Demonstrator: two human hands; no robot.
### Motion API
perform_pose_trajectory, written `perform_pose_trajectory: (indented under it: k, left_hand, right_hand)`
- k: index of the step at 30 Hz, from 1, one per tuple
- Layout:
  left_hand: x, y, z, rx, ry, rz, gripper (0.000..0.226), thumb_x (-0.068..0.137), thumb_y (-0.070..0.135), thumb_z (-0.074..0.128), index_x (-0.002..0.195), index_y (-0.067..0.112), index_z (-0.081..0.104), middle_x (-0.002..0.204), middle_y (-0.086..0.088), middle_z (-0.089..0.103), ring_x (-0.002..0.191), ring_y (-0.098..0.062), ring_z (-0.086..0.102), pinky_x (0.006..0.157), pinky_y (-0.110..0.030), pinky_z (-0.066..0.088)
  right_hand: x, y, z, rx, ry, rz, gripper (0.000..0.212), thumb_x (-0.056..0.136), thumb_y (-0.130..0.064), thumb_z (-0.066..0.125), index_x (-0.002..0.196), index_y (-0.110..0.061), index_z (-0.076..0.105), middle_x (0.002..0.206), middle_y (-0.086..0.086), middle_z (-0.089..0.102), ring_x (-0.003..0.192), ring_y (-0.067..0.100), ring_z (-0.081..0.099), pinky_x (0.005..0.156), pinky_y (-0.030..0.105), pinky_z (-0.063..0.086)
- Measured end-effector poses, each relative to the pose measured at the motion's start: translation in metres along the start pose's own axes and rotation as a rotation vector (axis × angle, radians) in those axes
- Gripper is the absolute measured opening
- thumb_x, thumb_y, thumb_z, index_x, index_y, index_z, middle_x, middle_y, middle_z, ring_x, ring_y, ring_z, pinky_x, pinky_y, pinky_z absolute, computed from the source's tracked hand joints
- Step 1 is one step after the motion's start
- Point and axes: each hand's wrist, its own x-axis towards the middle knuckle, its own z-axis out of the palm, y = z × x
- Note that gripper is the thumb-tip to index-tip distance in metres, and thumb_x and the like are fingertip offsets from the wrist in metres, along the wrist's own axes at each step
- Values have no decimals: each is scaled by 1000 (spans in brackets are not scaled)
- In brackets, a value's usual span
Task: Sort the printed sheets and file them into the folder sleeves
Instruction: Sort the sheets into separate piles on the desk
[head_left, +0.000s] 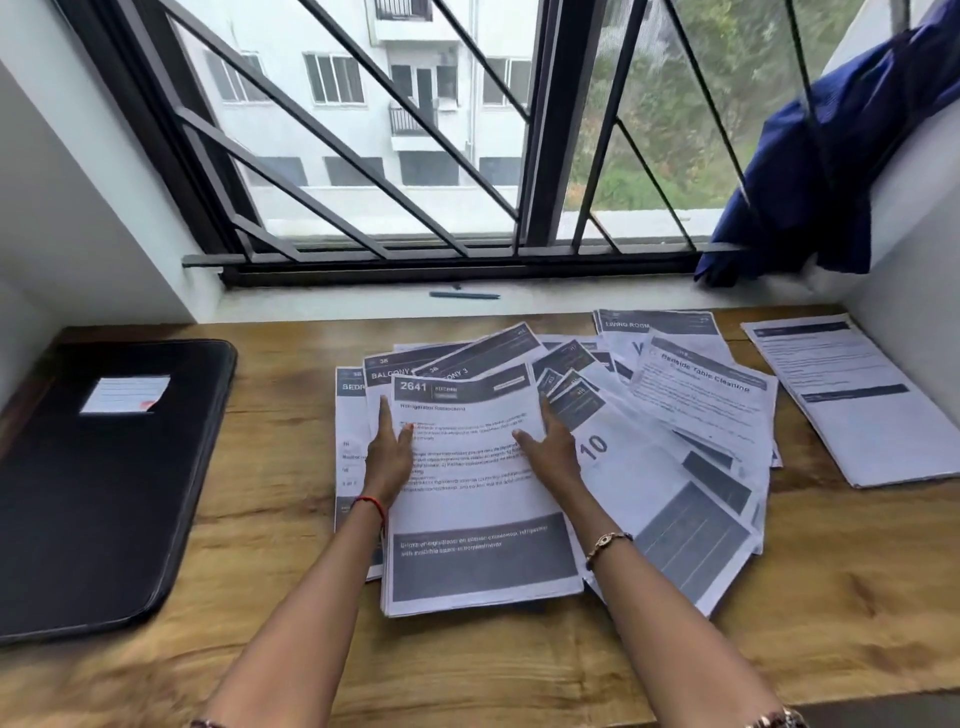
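- The left hand (388, 452) lies flat and open-fingered on the left edge of the top sheet (478, 499), headed 2641; the right hand (550, 447) presses likewise on its right edge, fingers spread, neither one clenched; they seem to be squaring a stack, not lifting it.
- The stack sits at the centre of the wooden desk (291, 519); more printed sheets (696, 415) fan out toward 2 o'clock, overlapping loosely; a sideways push could drag the under-sheets along and mix the room headings.
- A separate pile (862, 405) lies at 3 o'clock, near the desk's right edge; a sweeping forearm might knock it over the side.
- The black folder (104, 478) rests closed at 9 o'clock, well apart from the papers; nothing looks filed yet; carrying a loose bundle that far risks slipped or creased pages.
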Motion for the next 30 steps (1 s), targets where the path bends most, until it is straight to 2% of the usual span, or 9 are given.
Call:
perform_pose_trajectory:
  k: [2,5,8,11,15,18,23,27,30]
  left_hand:
    - [2,-2,-1,-10,-6,-1,56,101,18,37,151,19,10,148,-13,35,133,-30,37,106,-34,31]
    - [4,-5,-3,-4,-22,0,55,101,21,38,150,19,13,151,-10,32,137,-28,33,110,-34,27]
    - [4,-4,-2,29,-32,-15,59,101,25,37,151,23,6,149,-12,34,134,-32,36,107,-36,30]
    - [6,-6,-1,71,-17,-32,57,101,26,35,151,24,6,146,-16,39,130,-35,40,104,-37,33]
    - [6,-7,0,119,-17,-33,58,101,26,35,151,23,5,145,-17,40,129,-37,41,103,-38,34]
    - [4,-8,2,152,14,-35,61,101,27,36,151,23,1,145,-18,39,127,-40,42,102,-41,34]
    - [4,-9,4,152,42,-28,55,101,25,36,150,23,11,142,-16,44,125,-39,45,100,-41,35]
    - [2,-10,7,108,108,-23,58,101,23,37,150,24,6,141,-19,44,120,-41,48,96,-42,38]
    - [1,-13,9,115,142,-22,53,101,22,35,149,26,14,139,-19,47,119,-39,49,96,-41,37]
  right_hand:
    - [3,0,1,-55,-28,6,66,90,-16,60,148,-15,27,146,8,41,131,25,42,104,26,33]
    - [5,-2,2,-67,-45,10,63,92,-18,58,147,-13,28,145,9,42,131,26,42,104,27,33]
    - [5,-1,5,-95,-36,59,63,96,-25,50,150,-14,19,147,11,39,132,30,39,105,33,32]
    - [6,2,11,-140,-35,56,58,97,-26,45,149,-18,21,144,12,44,127,33,44,103,37,36]
    - [9,4,13,-181,-24,51,51,98,-24,41,147,-18,25,138,14,49,120,36,49,97,38,38]
    - [9,8,15,-197,-11,71,52,99,-26,39,148,-20,22,140,15,46,122,36,47,98,39,37]
    - [8,9,15,-227,-3,54,53,100,-26,37,149,-22,18,141,15,45,123,36,46,97,38,37]
    - [7,10,15,-241,-3,77,55,101,-29,35,151,-23,11,144,16,41,125,37,43,98,38,35]
    - [5,10,14,-254,2,55,53,101,-27,35,150,-22,15,142,16,44,124,37,44,96,37,36]
